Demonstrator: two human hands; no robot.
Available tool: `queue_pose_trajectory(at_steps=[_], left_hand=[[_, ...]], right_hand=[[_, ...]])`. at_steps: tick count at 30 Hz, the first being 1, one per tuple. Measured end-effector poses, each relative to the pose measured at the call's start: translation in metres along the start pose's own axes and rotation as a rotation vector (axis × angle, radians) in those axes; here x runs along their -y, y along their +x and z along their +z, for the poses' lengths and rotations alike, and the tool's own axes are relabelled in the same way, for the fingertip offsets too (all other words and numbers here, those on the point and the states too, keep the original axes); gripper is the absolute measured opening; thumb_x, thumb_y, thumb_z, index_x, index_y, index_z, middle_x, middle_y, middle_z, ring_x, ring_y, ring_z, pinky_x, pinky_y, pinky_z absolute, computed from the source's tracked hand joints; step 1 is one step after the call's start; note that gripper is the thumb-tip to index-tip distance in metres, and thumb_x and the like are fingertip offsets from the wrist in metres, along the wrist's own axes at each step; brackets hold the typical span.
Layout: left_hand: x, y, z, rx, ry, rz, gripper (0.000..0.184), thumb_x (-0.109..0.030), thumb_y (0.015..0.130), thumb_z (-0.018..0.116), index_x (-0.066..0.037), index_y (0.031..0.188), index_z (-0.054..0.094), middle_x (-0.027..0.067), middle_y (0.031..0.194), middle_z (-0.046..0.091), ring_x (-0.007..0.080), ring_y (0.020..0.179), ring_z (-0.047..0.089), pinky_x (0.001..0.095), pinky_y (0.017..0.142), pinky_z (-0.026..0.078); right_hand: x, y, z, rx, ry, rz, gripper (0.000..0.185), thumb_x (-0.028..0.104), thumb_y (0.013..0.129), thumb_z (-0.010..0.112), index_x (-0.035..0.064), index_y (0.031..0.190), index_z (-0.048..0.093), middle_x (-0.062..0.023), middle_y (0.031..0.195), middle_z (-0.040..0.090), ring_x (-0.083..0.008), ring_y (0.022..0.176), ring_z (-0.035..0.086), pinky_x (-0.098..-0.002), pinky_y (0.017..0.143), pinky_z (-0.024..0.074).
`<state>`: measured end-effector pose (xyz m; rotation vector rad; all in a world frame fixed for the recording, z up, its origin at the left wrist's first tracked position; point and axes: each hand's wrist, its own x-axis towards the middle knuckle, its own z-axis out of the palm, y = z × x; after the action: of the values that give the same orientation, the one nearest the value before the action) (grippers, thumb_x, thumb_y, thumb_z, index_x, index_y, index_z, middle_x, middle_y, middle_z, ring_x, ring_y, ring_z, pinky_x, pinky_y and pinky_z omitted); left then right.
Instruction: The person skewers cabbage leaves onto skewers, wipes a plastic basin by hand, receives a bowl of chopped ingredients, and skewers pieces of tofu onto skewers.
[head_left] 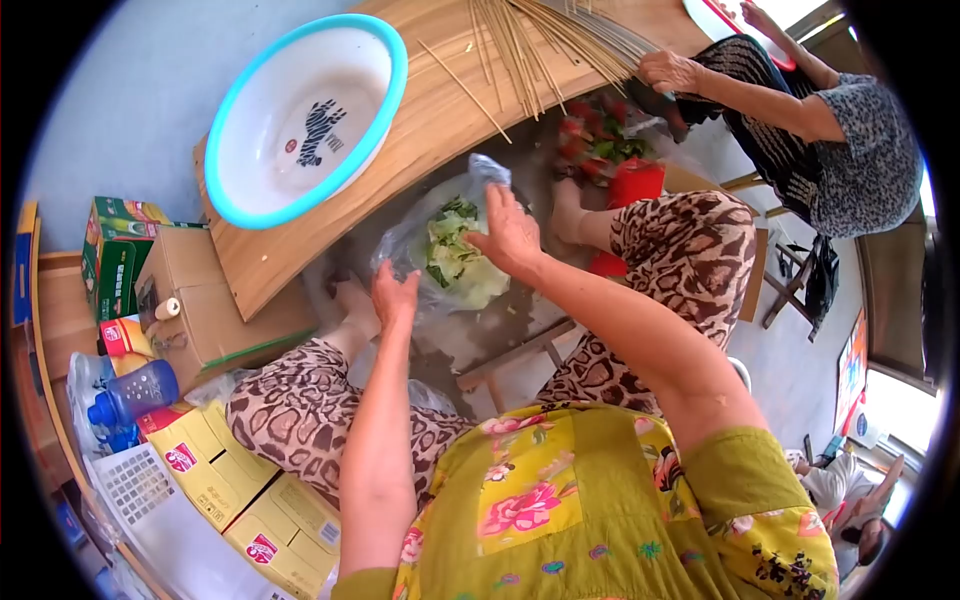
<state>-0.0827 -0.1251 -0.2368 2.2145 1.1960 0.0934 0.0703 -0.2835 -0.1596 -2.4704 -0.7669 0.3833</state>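
So, a clear plastic bag (400,240) of chopped leafy greens (462,255) can be seen low between the knees, over the floor (425,345), pretty much between the two hands. The greens are bunched into a longish heap, with its long axis run from the far side back toward the wearer, tilted a bit right at the near end. The bag's bunched corner is pointed away from the wearer, just past the right fingertips.

The left hand (396,292) is held open at the bag's near left edge, fingers spread. The right hand (512,235) is open too, fingers stretched along the bag's far right side, thumb stuck out over the greens; whether any plastic is pinched can't be told.

Beyond the left hand, a blue-rimmed basin (268,115) is set on the wooden counter (425,110). Past the right hand, bamboo skewers (540,45) are fanned out on it, with a co-worker's hand (670,73) placed at their ends.
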Motion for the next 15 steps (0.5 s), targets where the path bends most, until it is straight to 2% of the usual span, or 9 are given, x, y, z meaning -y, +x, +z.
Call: queue_pose_trajectory(at_steps=[1, 4, 5, 7, 8, 10, 12, 13, 15], left_hand=[[0.012, 0.005, 0.01, -0.004, -0.002, -0.005, 0.057, -0.027, 0.07, 0.073, -0.003, 0.118, 0.053, 0.0172, 0.105, 0.058, 0.0332, 0.098, 0.056, 0.0392, 0.085, 0.044], [0.04, 0.02, 0.041, 0.0, -0.009, -0.041, 0.071, -0.029, 0.069, 0.076, 0.0, 0.127, 0.045, 0.0183, 0.107, 0.06, 0.0218, 0.055, 0.064, 0.0312, 0.052, 0.052], [0.047, 0.022, 0.048, 0.002, -0.01, -0.045, 0.071, -0.029, 0.069, 0.076, 0.0, 0.127, 0.045, 0.0183, 0.107, 0.06, 0.0218, 0.055, 0.064, 0.0312, 0.052, 0.052], [0.031, 0.02, 0.048, 0.072, -0.157, -0.296, 0.072, -0.031, 0.065, 0.076, 0.0, 0.124, 0.048, 0.0228, 0.112, 0.056, 0.0323, 0.099, 0.059, 0.0416, 0.083, 0.048], [0.021, 0.018, 0.045, 0.076, -0.159, -0.296, 0.072, -0.031, 0.065, 0.076, 0.0, 0.124, 0.048, 0.0228, 0.112, 0.056, 0.0323, 0.099, 0.059, 0.0416, 0.083, 0.048], [-0.01, 0.009, 0.025, 0.146, -0.433, -0.455, 0.074, -0.019, 0.067, 0.076, -0.002, 0.13, 0.041, 0.021, 0.11, 0.057, 0.028, 0.087, 0.063, 0.0366, 0.068, 0.054], [-0.025, 0.003, 0.021, 0.128, -0.575, -0.51, 0.076, -0.014, 0.068, 0.075, -0.003, 0.132, 0.036, 0.0195, 0.109, 0.057, 0.0263, 0.083, 0.064, 0.0331, 0.063, 0.054], [-0.026, 0.002, 0.02, 0.106, -0.719, -0.561, 0.078, -0.008, 0.069, 0.073, -0.004, 0.135, 0.031, 0.0181, 0.108, 0.057, 0.0245, 0.079, 0.064, 0.0295, 0.058, 0.054], [-0.011, 0.009, 0.037, 0.062, -0.846, -0.606, 0.08, -0.007, 0.071, 0.072, -0.006, 0.137, 0.027, 0.0168, 0.108, 0.057, 0.0239, 0.079, 0.064, 0.0289, 0.059, 0.053]], right_hand=[[-0.002, 0.005, 0.005, -0.026, -0.025, 0.087, 0.073, 0.028, 0.071, 0.072, 0.0013, 0.127, 0.033, -0.0163, 0.127, 0.04, -0.034, 0.109, 0.05, -0.0459, 0.085, 0.0439], [-0.008, 0.024, 0.023, -0.033, -0.056, 0.197, 0.083, 0.03, 0.071, 0.073, 0.0003, 0.132, 0.026, -0.0159, 0.131, 0.036, -0.0332, 0.115, 0.045, -0.0474, 0.09, 0.0409], [-0.008, 0.027, 0.027, -0.04, -0.045, 0.266, 0.083, 0.03, 0.071, 0.073, 0.0006, 0.133, 0.026, -0.0156, 0.132, 0.036, -0.0331, 0.117, 0.044, -0.048, 0.091, 0.04], [-0.011, 0.036, 0.034, -0.03, -0.029, 0.278, 0.086, 0.03, 0.07, 0.074, 0.0011, 0.135, 0.024, -0.0157, 0.133, 0.035, -0.0329, 0.119, 0.042, -0.0476, 0.092, 0.0394], [-0.012, 0.041, 0.037, 0.016, -0.007, 0.315, 0.085, 0.031, 0.071, 0.074, 0.0016, 0.135, 0.025, -0.0155, 0.134, 0.035, -0.0322, 0.119, 0.042, -0.047, 0.09, 0.0403], [-0.016, 0.047, 0.041, 0.066, 0.014, 0.353, 0.085, 0.031, 0.071, 0.073, 0.0021, 0.135, 0.025, -0.0152, 0.134, 0.035, -0.0315, 0.119, 0.043, -0.0464, 0.089, 0.0412], [-0.022, 0.047, 0.042, 0.111, -0.301, 0.128, 0.073, 0.03, 0.074, 0.07, 0.003, 0.131, 0.033, -0.016, 0.122, 0.05, -0.0318, 0.109, 0.052, -0.0443, 0.083, 0.0443], [-0.03, 0.052, 0.048, 0.12, -0.297, 0.129, 0.073, 0.03, 0.074, 0.07, 0.003, 0.131, 0.033, -0.016, 0.122, 0.05, -0.0318, 0.109, 0.052, -0.0443, 0.083, 0.0443], [-0.056, 0.063, 0.069, 0.24, -0.379, 0.152, 0.063, 0.022, 0.071, 0.068, 0.006, 0.126, 0.042, -0.013, 0.094, 0.063, -0.0331, 0.088, 0.061, -0.044, 0.076, 0.0473]])
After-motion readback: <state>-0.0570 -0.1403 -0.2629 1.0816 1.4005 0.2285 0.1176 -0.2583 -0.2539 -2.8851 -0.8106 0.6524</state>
